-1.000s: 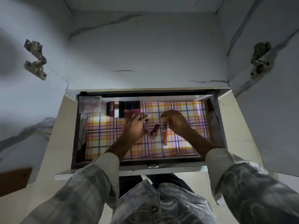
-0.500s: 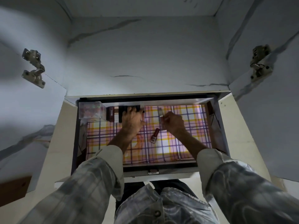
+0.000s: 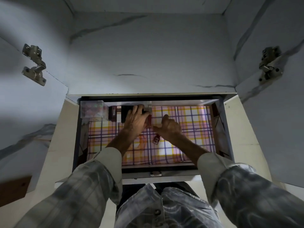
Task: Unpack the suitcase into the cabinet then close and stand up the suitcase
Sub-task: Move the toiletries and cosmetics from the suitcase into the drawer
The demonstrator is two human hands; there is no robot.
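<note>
The left hand [image 3: 135, 119] lies flat, fingers straight, pressing a row of dark lip-gloss tubes [image 3: 121, 115] against the drawer's [image 3: 229, 129] back wall. The right hand [image 3: 167, 127] is loosely curled, thumb out, holding nothing visible, just above a small red bottle [image 3: 156, 139] lying on the glossy plaid liner [image 3: 189, 122]. A clear square box [image 3: 93, 110] fills the back-left corner; the liner's right half lies bare.
</note>
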